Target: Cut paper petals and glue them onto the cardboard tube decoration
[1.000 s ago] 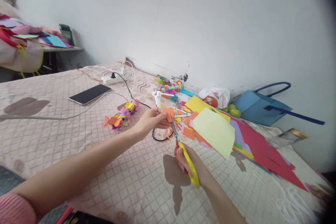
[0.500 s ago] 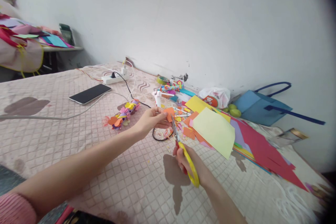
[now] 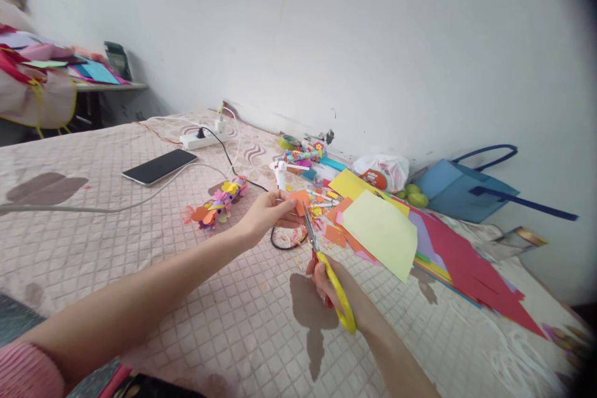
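My left hand (image 3: 273, 210) pinches a small piece of orange paper (image 3: 302, 201) between thumb and fingers. Wrapped round the handles of a pair of scissors (image 3: 336, 283), one loop yellow and one red, is my right hand (image 3: 338, 280). The metal blades point up and away, and their tips meet the lower edge of the orange paper. Just beyond the hands stands a white glue gun (image 3: 280, 173). To the left of my left hand lies a stick covered in colourful paper flowers (image 3: 221, 204). Small paper scraps (image 3: 321, 202) are scattered behind the blades.
Coloured sheets, a pale yellow one (image 3: 385, 230) on top, lie at the right. A blue bag (image 3: 466, 189) and a white plastic bag (image 3: 382, 172) are against the wall. A tablet (image 3: 160, 166), power strip (image 3: 205, 138) and cables occupy the left. White cord (image 3: 522, 360) lies bottom right.
Almost nothing differs. Both hands, the orange paper and the scissors keep nearly the same place, with only a very slight shift.
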`<state>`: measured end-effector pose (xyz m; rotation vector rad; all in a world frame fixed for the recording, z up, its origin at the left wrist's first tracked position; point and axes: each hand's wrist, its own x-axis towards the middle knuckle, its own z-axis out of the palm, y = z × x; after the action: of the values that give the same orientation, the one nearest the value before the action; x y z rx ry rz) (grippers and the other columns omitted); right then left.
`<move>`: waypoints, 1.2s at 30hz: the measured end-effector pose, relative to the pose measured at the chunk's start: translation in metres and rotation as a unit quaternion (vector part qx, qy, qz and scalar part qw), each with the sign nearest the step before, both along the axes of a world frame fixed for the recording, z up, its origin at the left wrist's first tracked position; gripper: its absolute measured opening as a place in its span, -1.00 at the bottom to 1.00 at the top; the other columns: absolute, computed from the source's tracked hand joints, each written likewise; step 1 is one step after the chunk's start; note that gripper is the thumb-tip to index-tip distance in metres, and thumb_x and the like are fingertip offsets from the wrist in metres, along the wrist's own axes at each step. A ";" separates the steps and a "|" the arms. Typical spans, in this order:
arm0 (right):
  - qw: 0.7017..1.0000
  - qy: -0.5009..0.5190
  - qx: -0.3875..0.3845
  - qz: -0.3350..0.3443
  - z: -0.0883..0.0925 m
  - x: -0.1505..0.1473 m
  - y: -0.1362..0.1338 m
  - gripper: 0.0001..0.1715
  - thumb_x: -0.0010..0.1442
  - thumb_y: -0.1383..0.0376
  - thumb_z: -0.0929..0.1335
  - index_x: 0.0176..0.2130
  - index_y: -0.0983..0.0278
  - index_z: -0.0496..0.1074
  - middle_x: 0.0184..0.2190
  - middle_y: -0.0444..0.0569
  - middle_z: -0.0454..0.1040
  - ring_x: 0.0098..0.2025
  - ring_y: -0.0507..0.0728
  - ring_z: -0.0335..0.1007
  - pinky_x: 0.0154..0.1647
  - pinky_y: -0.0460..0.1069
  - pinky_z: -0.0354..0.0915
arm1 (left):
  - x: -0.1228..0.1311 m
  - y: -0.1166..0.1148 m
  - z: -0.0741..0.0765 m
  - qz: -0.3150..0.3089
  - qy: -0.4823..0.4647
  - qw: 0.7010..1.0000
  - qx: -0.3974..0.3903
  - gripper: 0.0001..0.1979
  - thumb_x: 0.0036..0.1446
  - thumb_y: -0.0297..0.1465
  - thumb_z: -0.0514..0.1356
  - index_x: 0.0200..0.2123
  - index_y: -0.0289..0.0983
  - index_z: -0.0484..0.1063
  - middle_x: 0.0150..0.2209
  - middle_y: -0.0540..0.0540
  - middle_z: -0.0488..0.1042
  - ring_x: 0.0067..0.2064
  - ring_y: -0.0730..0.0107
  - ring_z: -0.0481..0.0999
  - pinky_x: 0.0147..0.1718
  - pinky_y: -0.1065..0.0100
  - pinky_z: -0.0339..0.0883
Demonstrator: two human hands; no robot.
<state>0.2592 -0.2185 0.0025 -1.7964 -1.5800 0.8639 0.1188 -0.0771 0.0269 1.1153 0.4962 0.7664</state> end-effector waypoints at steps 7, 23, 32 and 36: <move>1.000 -0.007 -0.002 -0.011 -0.002 -0.001 0.002 -0.28 0.00 -0.31 -0.01 -0.47 0.24 0.15 -0.71 -0.23 0.11 -0.69 -0.02 0.05 -0.70 -0.11 0.03 | 0.001 0.000 -0.001 0.007 0.003 1.000 -0.001 -0.80 0.02 -0.38 0.22 -0.41 -0.31 0.21 -0.45 -0.09 0.52 -0.41 0.35 0.57 -0.37 0.35 0.46; 0.999 0.031 -0.014 -0.009 -0.005 0.001 0.001 -0.39 0.09 -0.21 0.07 -0.43 0.27 0.18 -0.71 -0.23 0.14 -0.69 -0.04 0.07 -0.70 -0.12 0.05 | 0.000 0.002 -0.001 -0.003 -0.004 1.000 0.000 -0.79 0.01 -0.37 0.23 -0.41 -0.31 0.22 -0.45 -0.10 0.53 -0.40 0.34 0.57 -0.36 0.35 0.46; 1.000 0.005 -0.004 -0.003 0.000 0.000 -0.001 -0.31 0.07 -0.25 0.03 -0.39 0.28 0.22 -0.70 -0.21 0.16 -0.66 -0.01 0.09 -0.66 -0.09 0.09 | 0.000 -0.001 0.001 0.002 0.002 1.000 -0.005 -0.82 0.04 -0.40 0.20 -0.42 -0.31 0.21 -0.46 -0.09 0.52 -0.41 0.34 0.57 -0.38 0.38 0.45; 1.000 -0.011 -0.002 -0.008 0.001 -0.001 -0.001 -0.34 0.08 -0.23 0.05 -0.40 0.27 0.22 -0.71 -0.22 0.14 -0.67 -0.01 0.08 -0.68 -0.10 0.06 | 0.000 -0.001 0.001 0.003 0.001 1.000 -0.004 -0.81 0.04 -0.39 0.21 -0.42 -0.31 0.21 -0.43 -0.11 0.53 -0.39 0.33 0.57 -0.38 0.38 0.45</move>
<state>0.2586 -0.2191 0.0038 -1.8245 -1.5778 0.8422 0.1188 -0.0778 0.0283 1.1082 0.5049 0.7676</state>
